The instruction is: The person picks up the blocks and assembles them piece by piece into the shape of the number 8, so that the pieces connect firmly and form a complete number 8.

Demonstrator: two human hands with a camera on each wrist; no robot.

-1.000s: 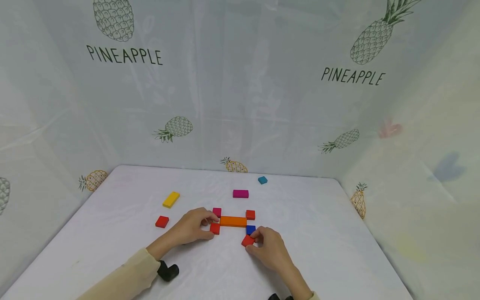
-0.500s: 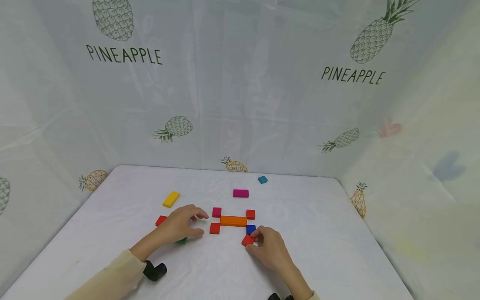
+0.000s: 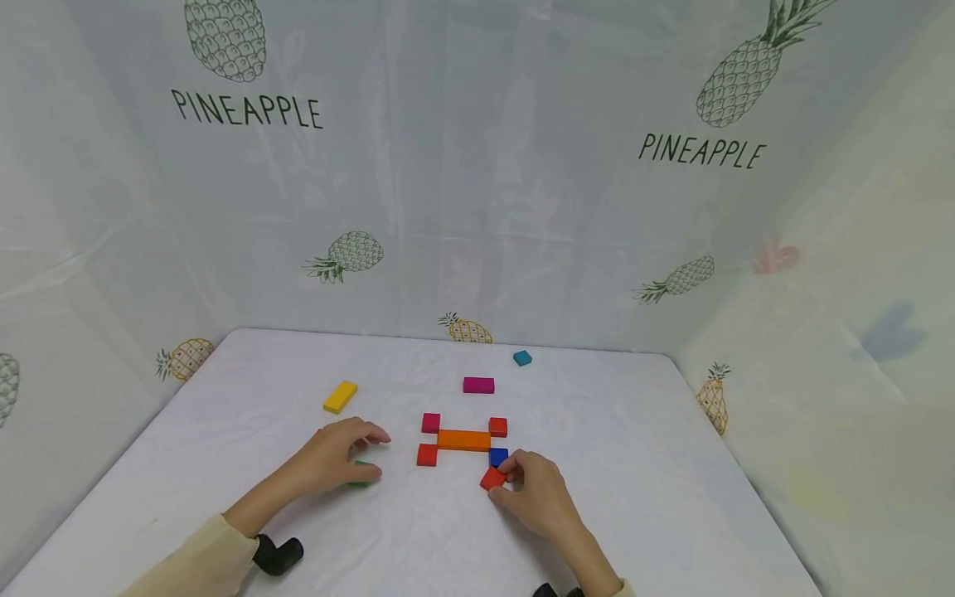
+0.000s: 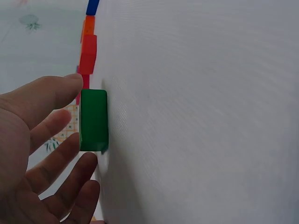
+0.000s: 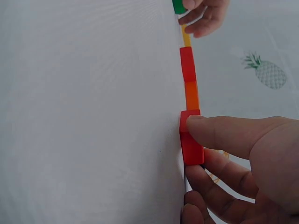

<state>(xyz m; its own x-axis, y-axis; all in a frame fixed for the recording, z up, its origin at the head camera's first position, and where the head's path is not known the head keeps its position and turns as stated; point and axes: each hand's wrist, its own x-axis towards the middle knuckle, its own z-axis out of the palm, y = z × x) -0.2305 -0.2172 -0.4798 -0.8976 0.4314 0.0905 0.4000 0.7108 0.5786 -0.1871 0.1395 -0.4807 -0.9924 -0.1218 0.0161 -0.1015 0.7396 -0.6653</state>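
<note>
Spread fingers and thumb on the left hand (image 3: 328,456), so no pinch on that side. It's right by a green block (image 4: 95,120) on the white table (image 3: 656,497), and that block sits in the gap between thumb and fingertips. Can't really tell from the left wrist view if any skin touches it. That arm has a beige sleeve (image 3: 190,560), with something black (image 3: 278,556) at the wrist. A bit farther back than the hand lies a yellow block (image 3: 340,397), at a slant.

Moving right, you get a pink square (image 3: 431,423) with a red square (image 3: 427,455) just nearer the person, one off each corner at the left end of an orange bar (image 3: 464,440). Well behind the bar is a purple block (image 3: 478,385), lying sideways. At the bar's right end, another red piece (image 3: 498,427) is at the back corner and a blue square (image 3: 498,457) at the front one.

Just in front of the blue one is the tilted red block (image 3: 492,478), corner pointing toward it; whether they touch, no idea. Right hand (image 3: 539,493) has that block pinched, thumb on the near face and fingers on the far side. Last up is a teal block (image 3: 522,358), way off near the back edge.
</note>
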